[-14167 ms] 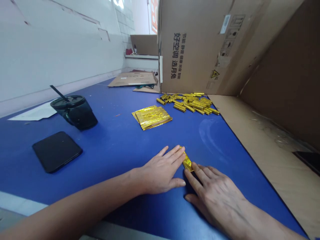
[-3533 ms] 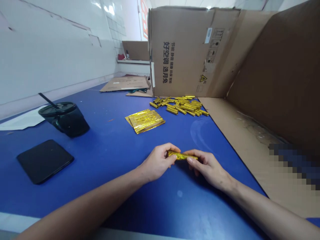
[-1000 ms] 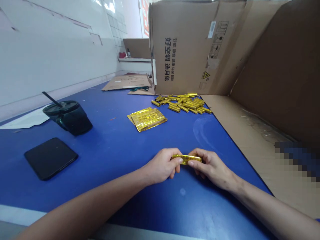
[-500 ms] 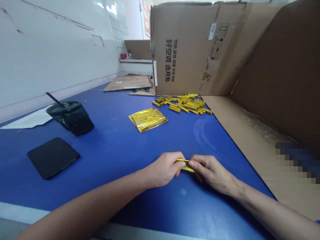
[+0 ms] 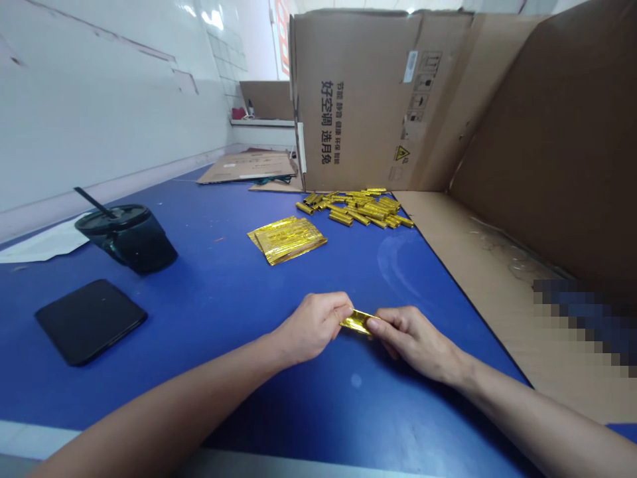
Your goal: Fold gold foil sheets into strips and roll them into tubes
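Observation:
Between my two hands is a narrow strip of shiny gold twist ties, held above the blue table. My left hand pinches its left end with closed fingers. At the other end, my right hand grips it between thumb and fingers; the fingertips beneath are hidden. Farther off lies a flat stack of gold twist-tie sheets. Behind that, to the right, a loose pile of narrow gold bundles lies against the cardboard.
A dark cup with a straw and a black flat phone-like object are on the left of the blue table. A large cardboard box stands at the back, with cardboard along the right edge.
My left hand has shifted slightly left and up, so more of the gold strip shows between the hands. The whole view has moved a little.

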Tool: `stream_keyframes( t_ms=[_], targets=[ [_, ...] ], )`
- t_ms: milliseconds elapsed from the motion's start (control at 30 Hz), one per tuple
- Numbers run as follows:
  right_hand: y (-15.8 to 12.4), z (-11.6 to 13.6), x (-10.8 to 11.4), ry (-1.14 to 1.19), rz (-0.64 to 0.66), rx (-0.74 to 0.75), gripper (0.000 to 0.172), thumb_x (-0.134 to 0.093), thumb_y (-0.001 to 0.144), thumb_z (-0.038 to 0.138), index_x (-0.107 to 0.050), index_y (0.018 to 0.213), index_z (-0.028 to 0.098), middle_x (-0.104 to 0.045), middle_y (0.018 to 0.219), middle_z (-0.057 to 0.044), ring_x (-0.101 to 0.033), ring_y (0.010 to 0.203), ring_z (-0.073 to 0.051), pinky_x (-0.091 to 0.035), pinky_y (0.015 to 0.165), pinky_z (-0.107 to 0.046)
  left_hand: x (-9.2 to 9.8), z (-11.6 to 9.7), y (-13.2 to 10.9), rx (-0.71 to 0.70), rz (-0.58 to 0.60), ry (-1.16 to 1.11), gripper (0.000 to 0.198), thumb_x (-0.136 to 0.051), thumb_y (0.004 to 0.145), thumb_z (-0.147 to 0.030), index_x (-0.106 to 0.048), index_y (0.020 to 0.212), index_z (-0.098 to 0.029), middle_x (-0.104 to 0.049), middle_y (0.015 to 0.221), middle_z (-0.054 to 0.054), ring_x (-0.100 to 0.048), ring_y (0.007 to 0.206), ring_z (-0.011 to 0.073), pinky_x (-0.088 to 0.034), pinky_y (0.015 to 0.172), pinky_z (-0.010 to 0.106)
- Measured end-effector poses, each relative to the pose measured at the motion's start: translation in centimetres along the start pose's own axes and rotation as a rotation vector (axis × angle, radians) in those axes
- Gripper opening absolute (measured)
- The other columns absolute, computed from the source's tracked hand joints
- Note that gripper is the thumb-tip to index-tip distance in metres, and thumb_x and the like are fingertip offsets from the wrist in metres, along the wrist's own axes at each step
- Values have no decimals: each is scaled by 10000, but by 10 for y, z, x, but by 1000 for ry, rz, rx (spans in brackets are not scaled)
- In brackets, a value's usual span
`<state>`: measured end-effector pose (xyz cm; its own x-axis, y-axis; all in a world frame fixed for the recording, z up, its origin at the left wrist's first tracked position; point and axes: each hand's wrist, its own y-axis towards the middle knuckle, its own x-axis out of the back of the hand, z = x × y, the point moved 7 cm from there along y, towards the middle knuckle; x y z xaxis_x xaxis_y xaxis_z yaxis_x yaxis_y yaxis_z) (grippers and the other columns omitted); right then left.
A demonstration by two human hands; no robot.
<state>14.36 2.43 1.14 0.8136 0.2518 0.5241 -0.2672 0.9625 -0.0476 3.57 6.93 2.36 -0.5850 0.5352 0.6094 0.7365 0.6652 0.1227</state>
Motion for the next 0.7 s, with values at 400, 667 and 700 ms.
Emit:
stream_keyframes(
  t_ms=[400, 667, 700],
  targets=[
    [0, 1, -6, -108, 83, -6, 406, -326, 839, 446, -473, 592, 159, -406, 472, 44, -333, 420, -60, -273, 404, -184, -7, -3, -1, -31, 82, 37, 274, -329, 835, -258, -473, 624, -159, -435, 506, -54, -396, 487, 69, -317, 509, 177],
    [0, 4, 3, -176, 10, 34, 392, -328, 846, 415, -482, 594, 158, -382, 473, 48, -320, 432, -61, -267, 419, -188, 5, 10, 5, 53, 61, -109, 286, -355, 822, -318, -438, 605, -152, -428, 459, -58, -347, 419, 54, -287, 440, 167],
    [0, 4, 3, -167, 0, 34, 390, -331, 844, 419, -471, 588, 159, -372, 474, 51, -310, 432, -60, -261, 414, -188, 5, 11, 5, 66, 59, -132, 285, -358, 820, -326, -436, 609, -152, -423, 452, -60, -335, 404, 50, -276, 425, 164]
  ],
)
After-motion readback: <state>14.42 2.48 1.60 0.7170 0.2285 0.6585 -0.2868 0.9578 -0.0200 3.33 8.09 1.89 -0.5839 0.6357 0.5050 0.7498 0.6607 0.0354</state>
